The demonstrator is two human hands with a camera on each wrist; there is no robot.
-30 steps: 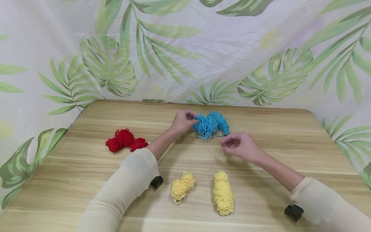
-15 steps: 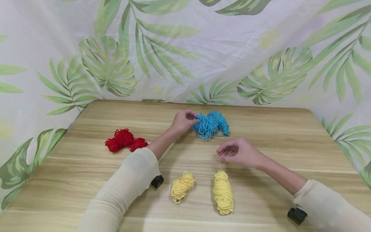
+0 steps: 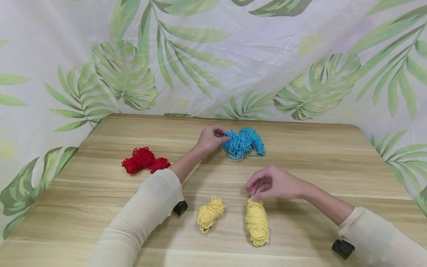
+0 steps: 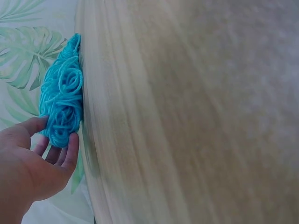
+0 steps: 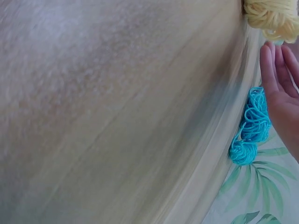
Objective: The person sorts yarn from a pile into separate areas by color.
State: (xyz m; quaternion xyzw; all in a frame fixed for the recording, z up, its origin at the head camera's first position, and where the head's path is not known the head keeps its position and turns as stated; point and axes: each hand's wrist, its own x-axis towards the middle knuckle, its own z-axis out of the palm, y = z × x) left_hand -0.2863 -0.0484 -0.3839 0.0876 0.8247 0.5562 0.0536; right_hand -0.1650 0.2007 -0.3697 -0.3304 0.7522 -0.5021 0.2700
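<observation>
The right hand (image 3: pixel 273 183) is hovering with loosely curled, empty fingers just above the far end of the larger yellow yarn bundle (image 3: pixel 257 221), apparently reaching for it, while beyond that bundle the left hand (image 3: pixel 209 138) is pinching the blue yarn bundle (image 3: pixel 242 142), seemingly steadying it.

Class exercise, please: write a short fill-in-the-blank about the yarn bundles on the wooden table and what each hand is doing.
1. The left hand touches the ____ yarn bundle.
2. The right hand hovers at the top of the larger ____ yarn bundle.
3. The red yarn bundle lies to the ____ of the left forearm.

Missing words: blue; yellow; left
</observation>
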